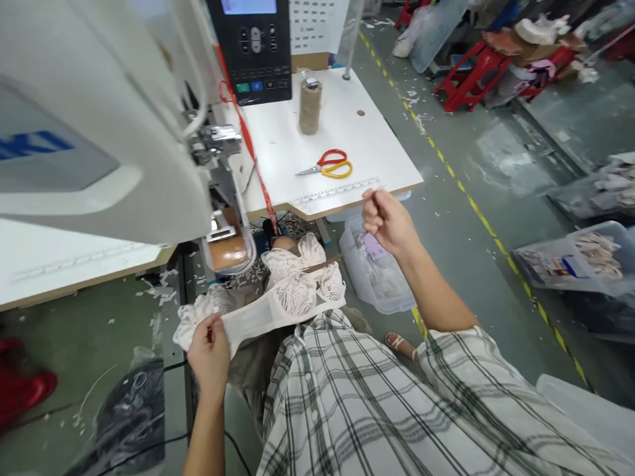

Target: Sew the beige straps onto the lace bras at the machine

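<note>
A cream lace bra (296,299) lies stretched across my lap, its lace cups toward the right. My left hand (210,354) pinches the end of its smooth side band. More cream lace is bunched beside and behind it, partly hidden. My right hand (389,221) is raised near the front edge of the white table (278,149), away from the bra, with its fingers curled closed; whatever they may hold is hidden. Scissors (330,165) with one red and one yellow handle lie on the table beyond that hand.
A large sewing machine (99,132) stands at the left, with its control panel (258,59) behind. A thread cone (310,106) stands on the table. Below the right hand is a clear plastic bin (360,277). Red stools (476,73) and another filled bin (580,258) are at right.
</note>
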A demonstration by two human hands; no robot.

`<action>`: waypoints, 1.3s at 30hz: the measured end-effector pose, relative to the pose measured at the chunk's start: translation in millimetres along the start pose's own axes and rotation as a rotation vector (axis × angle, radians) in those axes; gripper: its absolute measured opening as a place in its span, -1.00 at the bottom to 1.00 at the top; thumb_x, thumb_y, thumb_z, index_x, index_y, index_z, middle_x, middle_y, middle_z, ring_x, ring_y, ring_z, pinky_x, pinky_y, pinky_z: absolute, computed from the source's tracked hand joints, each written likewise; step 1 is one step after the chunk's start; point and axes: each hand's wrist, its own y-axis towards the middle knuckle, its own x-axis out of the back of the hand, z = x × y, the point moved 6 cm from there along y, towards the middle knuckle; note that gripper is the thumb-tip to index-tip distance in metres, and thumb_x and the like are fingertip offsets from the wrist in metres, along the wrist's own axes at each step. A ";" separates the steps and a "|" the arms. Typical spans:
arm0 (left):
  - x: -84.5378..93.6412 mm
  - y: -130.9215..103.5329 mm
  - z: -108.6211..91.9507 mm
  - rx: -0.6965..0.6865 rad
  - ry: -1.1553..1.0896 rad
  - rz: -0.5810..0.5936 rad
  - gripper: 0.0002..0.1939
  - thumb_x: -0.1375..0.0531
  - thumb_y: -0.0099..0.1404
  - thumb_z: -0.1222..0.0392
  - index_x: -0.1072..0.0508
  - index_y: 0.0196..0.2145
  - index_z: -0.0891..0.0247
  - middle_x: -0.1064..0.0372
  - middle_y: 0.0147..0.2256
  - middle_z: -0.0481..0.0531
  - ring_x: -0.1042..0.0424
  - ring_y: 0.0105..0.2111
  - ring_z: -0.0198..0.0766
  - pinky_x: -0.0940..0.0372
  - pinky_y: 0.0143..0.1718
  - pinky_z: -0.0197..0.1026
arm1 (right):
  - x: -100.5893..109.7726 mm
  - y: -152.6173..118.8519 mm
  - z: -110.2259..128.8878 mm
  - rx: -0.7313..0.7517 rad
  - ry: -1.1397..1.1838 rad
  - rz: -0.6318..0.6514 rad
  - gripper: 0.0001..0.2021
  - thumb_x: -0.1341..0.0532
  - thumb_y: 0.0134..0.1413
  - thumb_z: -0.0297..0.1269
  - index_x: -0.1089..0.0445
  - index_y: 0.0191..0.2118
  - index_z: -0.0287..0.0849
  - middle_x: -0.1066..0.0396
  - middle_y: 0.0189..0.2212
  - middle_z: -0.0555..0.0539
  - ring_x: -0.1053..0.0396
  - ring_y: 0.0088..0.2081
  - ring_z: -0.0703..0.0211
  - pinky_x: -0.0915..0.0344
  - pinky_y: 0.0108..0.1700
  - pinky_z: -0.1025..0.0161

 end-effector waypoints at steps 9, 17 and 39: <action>10.5 -24.6 -106.9 -0.488 -0.082 0.503 -0.64 -0.12 0.35 0.00 -0.55 -0.06 0.25 -0.54 -0.17 0.15 -0.50 -0.23 -0.16 -0.38 -0.26 -0.20 | -163.8 -82.9 -59.1 0.210 -0.872 0.913 -0.73 0.02 0.25 -0.27 -0.14 -0.50 -0.14 -0.18 -0.56 0.03 -0.13 -0.47 0.25 0.01 -0.38 0.28; 2.5 -29.0 -112.7 -0.604 -0.092 0.591 -0.78 -0.13 0.40 0.16 -0.56 -0.17 0.23 -0.48 -0.42 0.03 -0.42 -0.45 -0.29 -0.25 -0.45 -0.30 | -178.7 -88.5 -66.2 0.146 -0.940 1.062 -0.73 -0.04 0.19 -0.39 -0.10 -0.55 -0.16 -0.09 -0.61 0.08 -0.03 -0.53 0.30 0.12 -0.43 0.27; 1.0 -41.0 -96.3 -0.266 -0.034 0.590 -0.77 -0.17 0.36 0.09 -0.52 -0.40 0.21 -0.44 -0.42 0.02 -0.42 -0.39 -0.24 -0.31 -0.36 -0.21 | -204.0 -88.7 -72.2 0.203 -0.648 0.785 -0.69 -0.16 0.28 -0.03 -0.50 -0.39 -0.04 -0.39 -0.56 -0.05 -0.35 -0.45 0.11 -0.28 -0.43 0.19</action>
